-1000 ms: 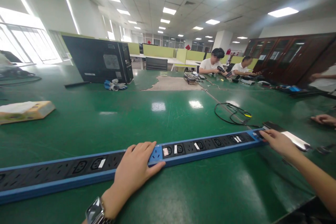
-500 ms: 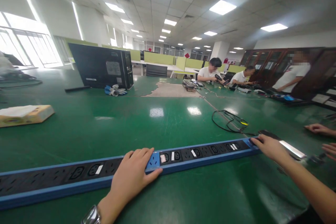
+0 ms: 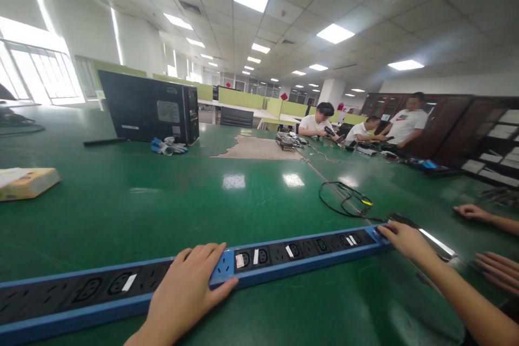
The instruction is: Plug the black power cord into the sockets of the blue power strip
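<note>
A long blue power strip with black sockets and white stickers lies slantwise across the green table. My left hand is laid over its middle, just left of a blue socket, with the fingers over the far side and the thumb along the near edge. At the strip's right end, my right hand closes its fingers on the end piece. The fingertips there are partly hidden, so the exact hold is unclear. A dark flat object lies just beyond my right hand.
A coiled black cable lies beyond the strip. Farther left stand a black computer case, gloves and a tissue pack. Another person's hands rest at the right edge. Several people work at the far right.
The view has tilted up slightly and turned right, so the table things sit lower and farther left. Both hands stay on the strip. The standing person at the back has moved left.
</note>
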### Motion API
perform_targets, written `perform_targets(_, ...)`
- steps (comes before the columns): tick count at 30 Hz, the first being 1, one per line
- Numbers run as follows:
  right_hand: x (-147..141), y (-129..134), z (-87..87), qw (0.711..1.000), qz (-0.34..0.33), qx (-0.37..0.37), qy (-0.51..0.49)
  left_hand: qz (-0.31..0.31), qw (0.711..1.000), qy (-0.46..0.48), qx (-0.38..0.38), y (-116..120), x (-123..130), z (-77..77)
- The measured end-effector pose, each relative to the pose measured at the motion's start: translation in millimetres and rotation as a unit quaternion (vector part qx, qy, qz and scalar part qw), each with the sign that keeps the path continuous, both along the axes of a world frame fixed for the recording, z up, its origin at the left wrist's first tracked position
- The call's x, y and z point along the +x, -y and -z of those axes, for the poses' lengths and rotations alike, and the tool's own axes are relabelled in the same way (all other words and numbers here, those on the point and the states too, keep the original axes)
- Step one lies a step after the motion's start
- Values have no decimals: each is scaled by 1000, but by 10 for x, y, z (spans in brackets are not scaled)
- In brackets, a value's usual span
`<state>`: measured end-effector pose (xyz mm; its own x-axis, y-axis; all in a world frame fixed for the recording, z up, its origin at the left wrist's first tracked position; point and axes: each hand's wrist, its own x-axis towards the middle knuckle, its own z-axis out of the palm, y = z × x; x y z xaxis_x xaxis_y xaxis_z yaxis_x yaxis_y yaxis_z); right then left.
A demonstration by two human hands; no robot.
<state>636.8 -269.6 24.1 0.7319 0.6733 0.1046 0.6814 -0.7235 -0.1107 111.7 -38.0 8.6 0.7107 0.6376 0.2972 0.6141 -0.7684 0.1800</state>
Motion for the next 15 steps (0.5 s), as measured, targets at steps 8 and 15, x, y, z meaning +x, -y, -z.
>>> perform_targets(8, 94, -52, -115, 999, -3, -31, -44, 2, 1000, -9, 5, 27, -7, -16)
perform_targets(15, 102, -127, -50, 998, 4, -55, -27, 4, 1000, -13, -1, 28, 5, -19)
